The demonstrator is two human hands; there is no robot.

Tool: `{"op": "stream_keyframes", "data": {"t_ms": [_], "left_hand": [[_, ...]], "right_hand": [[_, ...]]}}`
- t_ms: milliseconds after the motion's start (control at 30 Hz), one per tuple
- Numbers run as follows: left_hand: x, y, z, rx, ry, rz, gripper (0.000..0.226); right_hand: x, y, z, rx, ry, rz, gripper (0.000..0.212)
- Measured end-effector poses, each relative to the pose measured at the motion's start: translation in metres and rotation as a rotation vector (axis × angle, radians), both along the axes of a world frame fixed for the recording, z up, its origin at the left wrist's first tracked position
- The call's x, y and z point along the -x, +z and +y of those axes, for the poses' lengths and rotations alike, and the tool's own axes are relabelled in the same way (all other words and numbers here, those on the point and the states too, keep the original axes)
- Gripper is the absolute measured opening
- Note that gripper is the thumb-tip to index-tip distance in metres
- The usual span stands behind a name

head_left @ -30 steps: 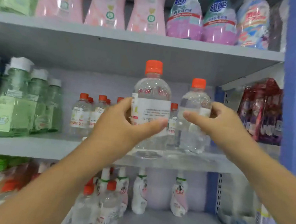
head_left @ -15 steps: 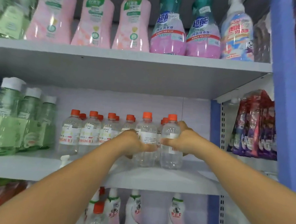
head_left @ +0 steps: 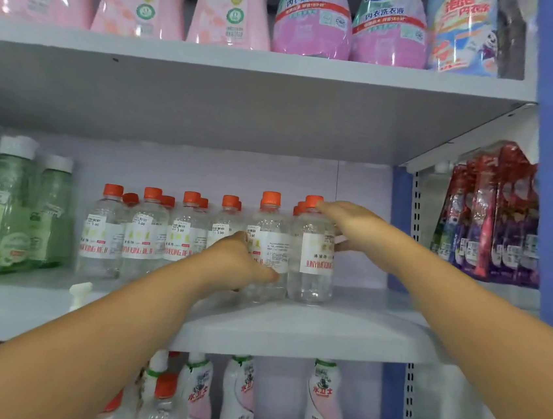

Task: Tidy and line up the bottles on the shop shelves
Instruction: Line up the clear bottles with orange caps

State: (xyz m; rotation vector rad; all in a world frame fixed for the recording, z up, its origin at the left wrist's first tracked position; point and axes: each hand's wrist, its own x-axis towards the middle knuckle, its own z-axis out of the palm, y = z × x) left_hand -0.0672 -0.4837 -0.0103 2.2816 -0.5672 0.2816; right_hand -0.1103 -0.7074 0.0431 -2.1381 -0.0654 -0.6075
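I see both arms reaching onto the middle shelf [head_left: 341, 325], where clear bottles with orange caps stand upright in a row against the back. My left hand [head_left: 238, 263] curls round the lower front of the second bottle from the right [head_left: 270, 242], thumb lying across its base. My right hand [head_left: 351, 229] is flat, fingers straight, laid against the shoulder and right side of the end bottle [head_left: 313, 254], fingertips by its cap. The two bottles stand just beside each other, slightly ahead of the row. Green bottles [head_left: 12, 209] stand at the far left.
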Motion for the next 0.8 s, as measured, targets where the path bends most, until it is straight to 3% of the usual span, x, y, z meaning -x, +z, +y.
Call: {"op": "stream_keyframes", "data": {"t_ms": [67,133,267,433,500,667,800], "left_hand": [[0.002,0.001,-0.001,0.02,-0.005,-0.003,0.06],[0.004,0.0,-0.002,0.021,0.016,-0.005,0.067],[0.004,-0.001,-0.006,0.01,0.043,-0.017,0.077],[0.003,-0.003,-0.001,0.04,0.011,0.008,0.061],[0.003,-0.004,0.002,0.046,0.01,-0.002,0.059],[0.002,-0.006,0.0,0.082,0.019,-0.041,0.078],[0.003,-0.008,-0.002,0.075,0.024,-0.066,0.07]], "right_hand": [[-0.002,-0.009,-0.006,-0.034,0.068,-0.029,0.028],[-0.006,-0.022,-0.008,-0.033,0.093,-0.072,0.026],[-0.008,-0.026,0.002,-0.003,0.0,-0.187,0.047],[-0.009,-0.029,0.001,-0.019,0.015,-0.162,0.066],[-0.008,-0.029,0.0,-0.043,0.044,-0.147,0.061],[-0.005,-0.032,0.0,-0.018,-0.005,-0.236,0.035],[-0.003,-0.033,0.001,-0.036,0.015,-0.225,0.03]]}}
